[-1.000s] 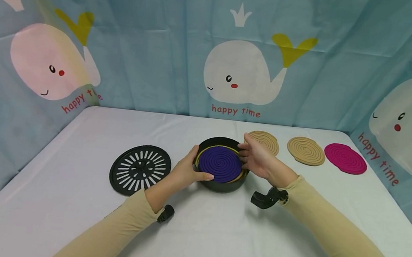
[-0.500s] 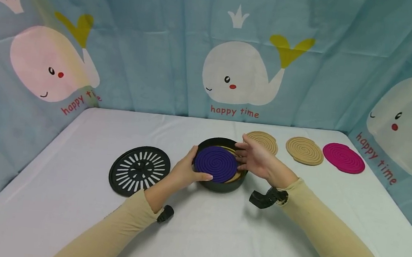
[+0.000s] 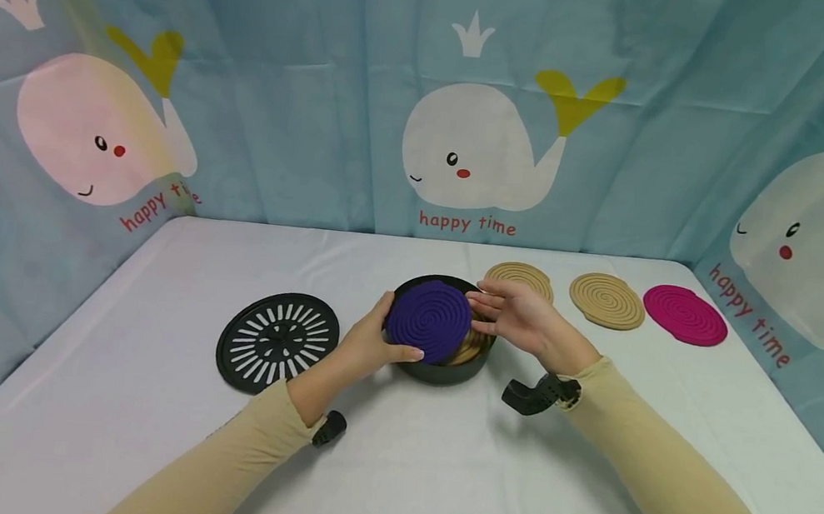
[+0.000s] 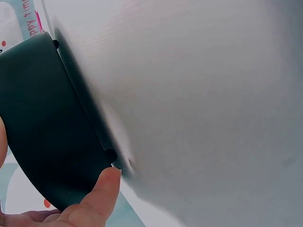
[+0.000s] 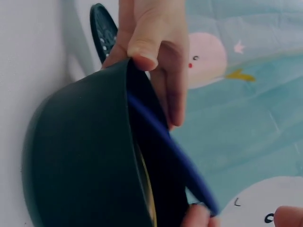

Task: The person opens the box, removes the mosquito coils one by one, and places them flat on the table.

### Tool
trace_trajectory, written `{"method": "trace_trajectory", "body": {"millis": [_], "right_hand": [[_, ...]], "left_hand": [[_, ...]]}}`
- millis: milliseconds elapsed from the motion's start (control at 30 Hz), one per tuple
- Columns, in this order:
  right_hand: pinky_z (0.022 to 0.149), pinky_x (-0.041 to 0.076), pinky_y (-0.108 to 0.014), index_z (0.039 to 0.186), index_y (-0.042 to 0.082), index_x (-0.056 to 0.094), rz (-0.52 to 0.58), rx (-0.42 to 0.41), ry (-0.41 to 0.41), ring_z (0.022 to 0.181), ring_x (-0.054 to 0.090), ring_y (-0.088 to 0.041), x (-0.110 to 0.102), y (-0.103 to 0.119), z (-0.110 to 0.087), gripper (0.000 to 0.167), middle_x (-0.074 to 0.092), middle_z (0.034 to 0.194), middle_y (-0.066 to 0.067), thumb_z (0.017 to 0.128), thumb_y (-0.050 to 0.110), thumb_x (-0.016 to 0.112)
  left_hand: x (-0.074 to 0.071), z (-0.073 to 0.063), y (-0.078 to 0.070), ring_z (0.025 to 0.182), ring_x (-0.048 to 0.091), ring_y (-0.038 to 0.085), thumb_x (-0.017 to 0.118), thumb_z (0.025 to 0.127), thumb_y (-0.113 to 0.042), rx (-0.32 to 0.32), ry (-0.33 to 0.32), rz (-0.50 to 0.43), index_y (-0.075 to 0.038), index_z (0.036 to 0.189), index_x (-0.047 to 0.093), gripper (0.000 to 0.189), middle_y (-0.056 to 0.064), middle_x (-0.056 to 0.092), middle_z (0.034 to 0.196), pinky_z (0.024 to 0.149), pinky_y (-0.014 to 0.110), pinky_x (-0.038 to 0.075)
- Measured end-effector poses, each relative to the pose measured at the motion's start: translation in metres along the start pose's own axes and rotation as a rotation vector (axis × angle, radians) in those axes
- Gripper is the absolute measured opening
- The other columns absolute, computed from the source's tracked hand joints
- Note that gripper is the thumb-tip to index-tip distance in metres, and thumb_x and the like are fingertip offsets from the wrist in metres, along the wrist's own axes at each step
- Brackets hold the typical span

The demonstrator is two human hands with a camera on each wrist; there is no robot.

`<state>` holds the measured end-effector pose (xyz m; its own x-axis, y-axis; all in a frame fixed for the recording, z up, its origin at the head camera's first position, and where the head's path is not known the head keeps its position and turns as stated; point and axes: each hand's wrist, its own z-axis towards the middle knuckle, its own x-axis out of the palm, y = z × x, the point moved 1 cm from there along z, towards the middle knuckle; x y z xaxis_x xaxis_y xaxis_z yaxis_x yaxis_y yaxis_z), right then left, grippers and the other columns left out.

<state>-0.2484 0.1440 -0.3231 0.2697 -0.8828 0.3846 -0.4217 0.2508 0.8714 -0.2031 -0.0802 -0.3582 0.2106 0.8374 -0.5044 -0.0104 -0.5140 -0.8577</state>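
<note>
My left hand (image 3: 367, 340) grips the left side of a round black container (image 3: 445, 375), its thumb at the front rim. Inside, a violet-blue spiral coaster (image 3: 429, 322) slants with its right edge raised out of the container, as the right wrist view shows. My right hand (image 3: 521, 323) is at that raised edge, fingertips (image 5: 196, 216) touching the coaster and the thumb held apart. Under the blue one, a tan spiral coaster (image 3: 473, 349) shows in the container. The left wrist view shows the container's outer wall (image 4: 45, 113) and my left fingers around it.
A black slotted round lid (image 3: 277, 343) lies on the white table to the left. Along the back right are two tan spiral coasters (image 3: 520, 277) (image 3: 607, 301) and a magenta one (image 3: 686, 315). A blue whale-print curtain (image 3: 304, 137) encloses the table.
The blue coaster, flat in the container before, has shifted left and its right edge has risen, uncovering tan beneath. My right fingers followed that edge; the left hand held its place.
</note>
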Motion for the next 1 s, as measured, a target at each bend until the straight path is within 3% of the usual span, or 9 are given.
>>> {"method": "trace_trajectory", "body": {"millis": [133,300,400,467,567,633,1000], "right_hand": [[0.074,0.049,-0.03,0.106,0.002,0.049,-0.005,0.036,0.002,0.093,0.051,-0.018,0.003,-0.002,0.009,0.014,0.049,0.112,-0.012,0.105,0.011,0.038],[0.062,0.049,-0.026,0.086,0.008,0.06,-0.132,0.073,0.029,0.074,0.052,-0.015,0.009,-0.007,0.015,0.022,0.057,0.083,-0.004,0.102,0.011,0.045],[0.063,0.05,-0.028,0.089,0.008,0.059,-0.237,0.079,0.068,0.074,0.053,-0.015,0.013,-0.011,0.016,0.018,0.058,0.081,-0.002,0.101,0.011,0.047],[0.066,0.052,-0.03,0.101,0.002,0.059,-0.28,0.071,0.09,0.075,0.057,-0.015,0.015,-0.015,0.015,0.013,0.061,0.084,-0.001,0.1,0.009,0.047],[0.072,0.055,-0.034,0.127,-0.009,0.047,-0.286,0.05,0.124,0.082,0.063,-0.015,0.017,-0.019,0.013,0.031,0.064,0.095,-0.003,0.1,0.004,0.045],[0.074,0.057,-0.035,0.137,-0.015,0.036,-0.274,0.034,0.142,0.085,0.066,-0.016,0.016,-0.021,0.012,0.041,0.064,0.101,-0.006,0.1,0.001,0.043],[0.076,0.057,-0.03,0.137,-0.019,0.03,-0.235,-0.013,0.178,0.086,0.067,-0.014,0.006,-0.021,0.005,0.04,0.066,0.098,-0.004,0.101,-0.002,0.036]], "left_hand": [[0.0,0.0,0.001,0.144,0.021,0.035,0.084,0.079,-0.018,0.006,0.001,-0.014,-0.001,0.155,0.01,0.108,0.019,0.021,0.157,0.115,0.05,0.023],[0.0,-0.001,0.002,0.143,0.024,0.035,0.083,0.079,-0.017,0.007,0.0,-0.02,-0.002,0.156,0.011,0.107,0.02,0.025,0.156,0.114,0.051,0.025],[0.0,-0.001,0.001,0.143,0.023,0.035,0.083,0.079,-0.018,0.0,0.0,-0.017,-0.002,0.156,0.01,0.107,0.02,0.024,0.156,0.114,0.051,0.025],[0.0,0.0,0.001,0.143,0.023,0.035,0.083,0.079,-0.018,-0.001,0.0,-0.012,-0.002,0.156,0.01,0.107,0.02,0.022,0.157,0.114,0.05,0.024],[0.0,0.0,0.0,0.144,0.022,0.035,0.083,0.08,-0.02,-0.001,0.004,0.003,-0.002,0.156,0.011,0.106,0.019,0.02,0.158,0.114,0.05,0.024],[0.0,0.001,0.0,0.143,0.022,0.035,0.083,0.08,-0.02,0.0,0.005,0.007,-0.003,0.156,0.011,0.106,0.019,0.02,0.158,0.114,0.05,0.025],[-0.001,0.001,0.001,0.144,0.022,0.035,0.083,0.08,-0.022,-0.01,0.0,0.027,-0.004,0.156,0.01,0.107,0.017,0.018,0.159,0.114,0.05,0.025]]}}
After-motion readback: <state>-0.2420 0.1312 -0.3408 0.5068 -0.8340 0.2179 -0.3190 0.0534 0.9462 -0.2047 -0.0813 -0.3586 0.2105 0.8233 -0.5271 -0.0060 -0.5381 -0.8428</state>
